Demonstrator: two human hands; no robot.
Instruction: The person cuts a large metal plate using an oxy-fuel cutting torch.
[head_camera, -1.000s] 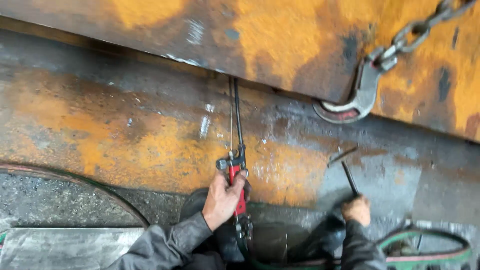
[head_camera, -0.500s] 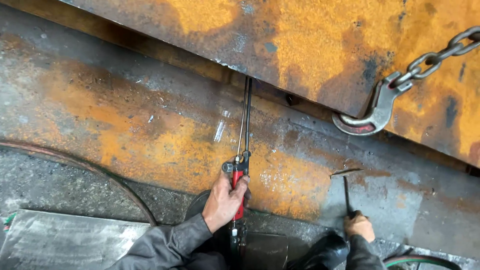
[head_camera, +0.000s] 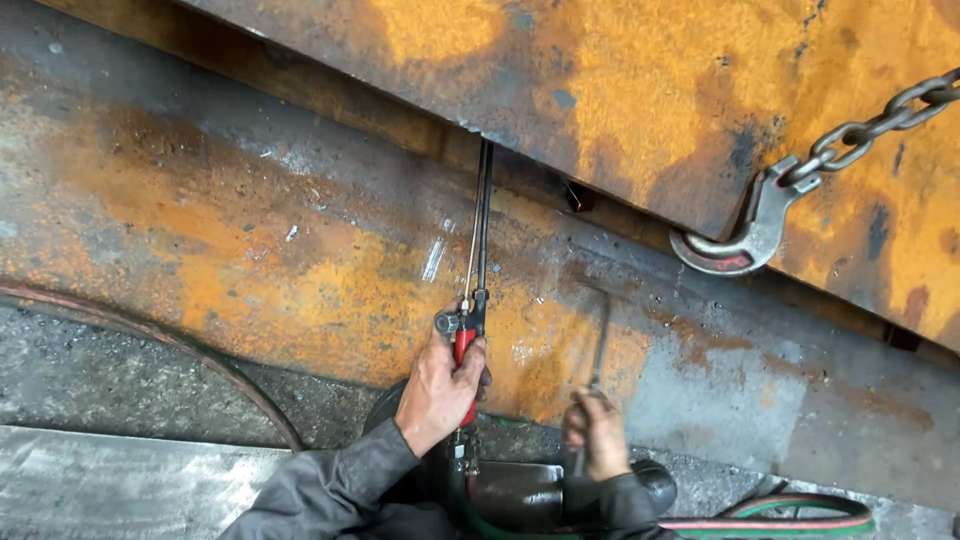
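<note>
**Cutting torch aimed at 12 o'clock, both hands gripping tools**

Curved dark hose (head_camera: 150, 325) at far left, arcing from 9 o'clock down toward 6 over the rusty lower plate (head_camera: 250, 250).

Cutting torch (head_camera: 474, 300): long axis near vertical, tip pointing 12 o'clock, leaning a hair toward 1. The twin tubes run up to the lower edge of the tilted rusty upper plate (head_camera: 620, 90), tip at or under that edge; exact contact can't be told. Red handle sits low centre.

Left hand (head_camera: 437, 392): fist closed round the red handle, thumb side up near the valve knob, wrist and grey sleeve (head_camera: 330, 485) coming in from 7 o'clock.

Right hand (head_camera: 597, 432): just right of the torch, closed on a thin dark rod (head_camera: 601, 345) that stands up toward 12 o'clock; motion-blurred, so the grip is unclear in detail. Sleeve comes from 6 o'clock.

Far right: grey chain hook (head_camera: 745, 230) caught on the upper plate's edge, chain (head_camera: 880, 120) running off to 2 o'clock. Red and green hoses (head_camera: 790, 520) at 5 o'clock.

Versus 0.5 s ago: right hand has moved left, nearer the torch, and higher; rod now blurred. Left hand's grip is unchanged.
</note>
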